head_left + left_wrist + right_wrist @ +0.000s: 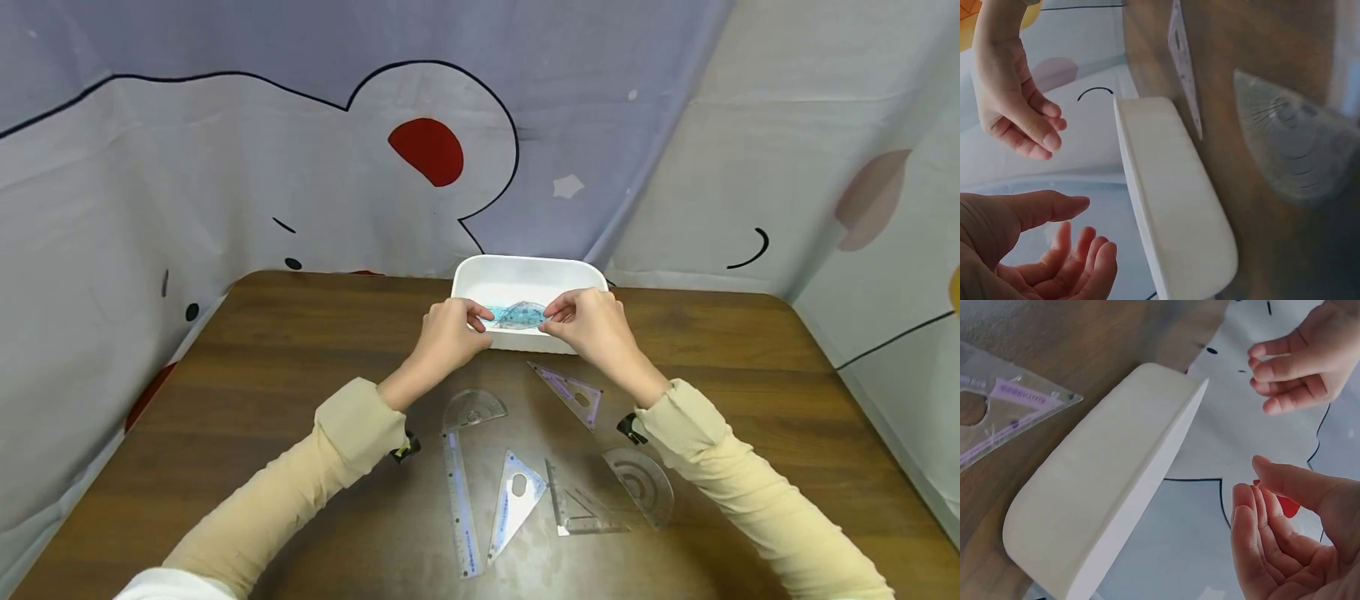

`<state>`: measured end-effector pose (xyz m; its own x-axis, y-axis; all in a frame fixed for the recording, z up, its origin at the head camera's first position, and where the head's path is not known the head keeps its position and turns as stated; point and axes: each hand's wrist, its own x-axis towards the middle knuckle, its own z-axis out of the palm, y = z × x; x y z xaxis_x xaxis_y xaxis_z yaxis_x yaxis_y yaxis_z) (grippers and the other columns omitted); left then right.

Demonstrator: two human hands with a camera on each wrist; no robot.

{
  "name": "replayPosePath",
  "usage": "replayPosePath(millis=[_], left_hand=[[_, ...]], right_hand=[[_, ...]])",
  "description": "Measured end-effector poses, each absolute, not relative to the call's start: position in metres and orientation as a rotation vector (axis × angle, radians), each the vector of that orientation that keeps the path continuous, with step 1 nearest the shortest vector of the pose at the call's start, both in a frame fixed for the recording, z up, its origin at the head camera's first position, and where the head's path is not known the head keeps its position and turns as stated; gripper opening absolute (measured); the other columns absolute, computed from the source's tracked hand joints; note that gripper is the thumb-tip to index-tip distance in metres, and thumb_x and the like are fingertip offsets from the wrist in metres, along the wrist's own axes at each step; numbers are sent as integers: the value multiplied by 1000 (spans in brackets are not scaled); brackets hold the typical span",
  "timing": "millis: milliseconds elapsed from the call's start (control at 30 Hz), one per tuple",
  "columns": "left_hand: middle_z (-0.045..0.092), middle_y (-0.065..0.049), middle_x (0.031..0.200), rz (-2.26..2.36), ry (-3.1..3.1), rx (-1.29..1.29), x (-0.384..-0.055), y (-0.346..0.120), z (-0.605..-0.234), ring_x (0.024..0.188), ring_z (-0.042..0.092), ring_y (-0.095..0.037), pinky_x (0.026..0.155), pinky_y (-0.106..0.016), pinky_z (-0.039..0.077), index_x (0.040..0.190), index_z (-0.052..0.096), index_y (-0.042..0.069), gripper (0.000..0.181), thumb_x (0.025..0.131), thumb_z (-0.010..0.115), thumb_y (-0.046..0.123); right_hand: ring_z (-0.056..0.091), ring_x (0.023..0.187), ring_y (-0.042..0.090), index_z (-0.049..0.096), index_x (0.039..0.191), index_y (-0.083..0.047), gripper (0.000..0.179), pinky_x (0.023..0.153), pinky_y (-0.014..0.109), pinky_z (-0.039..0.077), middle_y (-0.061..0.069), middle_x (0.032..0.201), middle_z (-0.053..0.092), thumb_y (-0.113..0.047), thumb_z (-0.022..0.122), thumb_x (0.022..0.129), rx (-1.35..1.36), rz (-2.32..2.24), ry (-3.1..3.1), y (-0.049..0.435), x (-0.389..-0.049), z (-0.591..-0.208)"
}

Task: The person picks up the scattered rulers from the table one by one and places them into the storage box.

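My left hand (454,329) is over the left front of a white plastic box (528,342), thumb and fingers apart with nothing between them in the left wrist view. Over the right side is my right hand (592,321), fingers loosely bent and nothing seen in them in the right wrist view. A blue-tinted clear protractor (522,314) shows inside the box between both hands, its right end overlapped by the right fingertips. Left of it, another light-blue piece (495,312) is partly hidden by the left fingers.
Nearer on the wooden table (300,358) lie a purple-marked set square (566,390), a clear protractor (474,409), a blue-marked ruler (460,500), a blue-marked set square (516,504), a clear set square (581,510) and another protractor (641,483). A printed curtain (300,183) hangs behind.
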<state>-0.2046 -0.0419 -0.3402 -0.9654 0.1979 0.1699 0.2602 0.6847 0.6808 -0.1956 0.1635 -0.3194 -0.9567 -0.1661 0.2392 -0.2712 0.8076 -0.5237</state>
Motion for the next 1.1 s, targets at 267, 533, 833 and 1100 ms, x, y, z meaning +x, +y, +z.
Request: replayPosePath(millis=[267,533,833,1100], left_hand=[[74,-6,88,-1214,-2868,-329,-185,-63,-355,81,68,-20,85,-42,48,98,74,8,23,75,77,9],[74,-10,95,-1281,-3013,-250,-174,-87,-371,88,66,-23,79,-38,50,105,71,5,31,76,79,11],[75,-7,88,-1124,-3168,-191,-168,-100,-384,83,69,-19,85,-41,52,101,73,4,31,73,82,14],[72,-2,75,-1046,-3245,-233,-169,-102,-396,68,64,-11,76,-37,53,97,74,4,30,71,83,15]], right_hand=[[70,67,14,74,86,-7,15,70,35,51,3,75,74,-17,79,75,432,853,-2844,151,-183,-327],[68,69,10,74,85,-7,17,77,34,52,2,77,74,-15,82,73,538,936,-2989,141,-178,-348],[67,68,8,75,86,-5,23,74,30,52,0,77,74,-17,85,69,563,961,-3057,134,-179,-372],[63,64,6,74,84,-10,29,67,27,50,-3,73,72,-26,89,65,540,886,-3132,130,-181,-389]])
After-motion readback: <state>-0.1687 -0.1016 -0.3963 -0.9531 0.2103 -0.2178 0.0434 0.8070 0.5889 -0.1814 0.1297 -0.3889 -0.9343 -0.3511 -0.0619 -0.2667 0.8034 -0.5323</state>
